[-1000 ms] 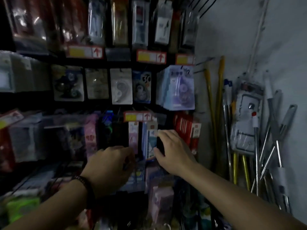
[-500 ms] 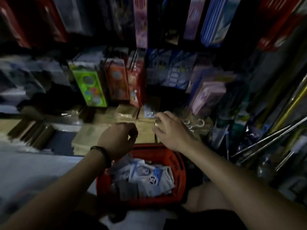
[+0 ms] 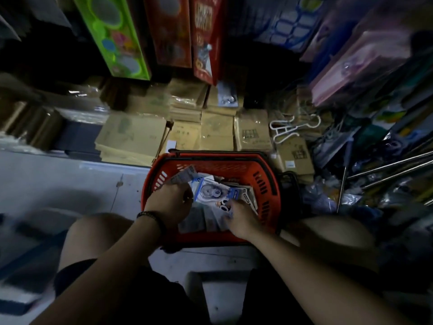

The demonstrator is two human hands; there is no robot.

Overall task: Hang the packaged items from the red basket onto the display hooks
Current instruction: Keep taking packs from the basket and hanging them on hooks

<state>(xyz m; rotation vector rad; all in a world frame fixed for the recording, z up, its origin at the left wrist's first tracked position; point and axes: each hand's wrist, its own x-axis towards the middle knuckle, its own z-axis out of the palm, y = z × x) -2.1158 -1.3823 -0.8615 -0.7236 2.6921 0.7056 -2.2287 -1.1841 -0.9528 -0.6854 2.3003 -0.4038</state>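
Note:
A red basket stands on the floor between my knees, holding several flat blue-and-white packaged items. My left hand, with a dark bead bracelet at the wrist, is inside the basket at its left, fingers curled over grey packages. My right hand reaches in from the right, its fingers down on the packages near the basket's front; whether it grips one is unclear. The display hooks are out of view.
Stacks of brown paper envelopes lie on the floor beyond the basket. A green boxed toy and red boxes stand behind them. White plastic hangers and metal rods lie at the right.
The view dropped from the display hooks to the floor. Both hands came down from the hanging packages and moved into the red basket.

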